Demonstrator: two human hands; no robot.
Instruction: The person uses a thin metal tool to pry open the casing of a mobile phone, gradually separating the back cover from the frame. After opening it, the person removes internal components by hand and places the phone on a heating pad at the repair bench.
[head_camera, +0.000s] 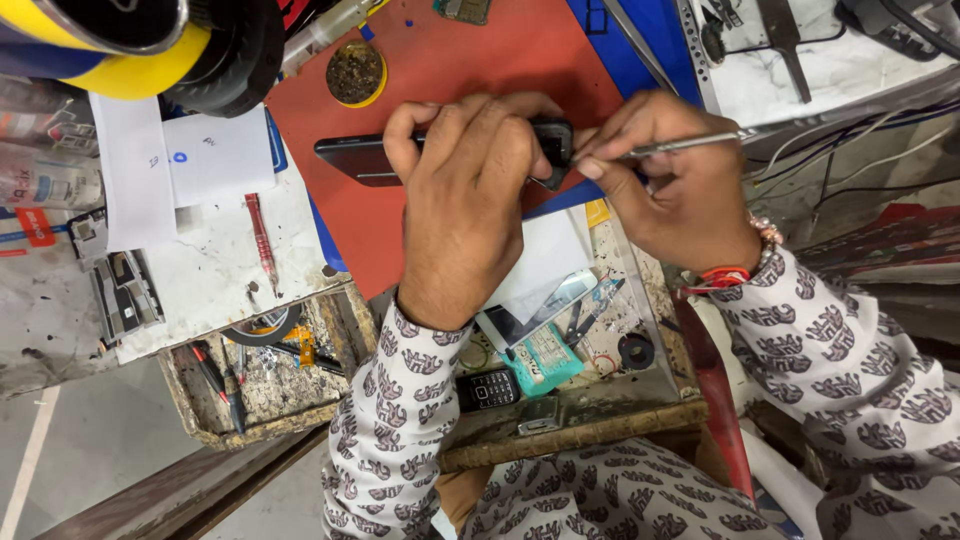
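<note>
A black smartphone (352, 158) lies flat over a red mat (470, 55) on the workbench. My left hand (463, 195) grips the phone across its right half, fingers curled over its top edge. My right hand (665, 180) pinches a thin metal tool (690, 143), and the tool's tip meets the phone's right end between both hands. The phone's right end is mostly hidden under my fingers. Both arms wear patterned white sleeves, and the right wrist carries beaded and red bands.
A red screwdriver (262, 238) lies on white paper left of the mat. A round tin (355, 72) sits at the mat's top. Below my hands, a cluttered tray (590, 410) holds a small keypad phone (488, 388), a teal battery (545, 358) and pliers.
</note>
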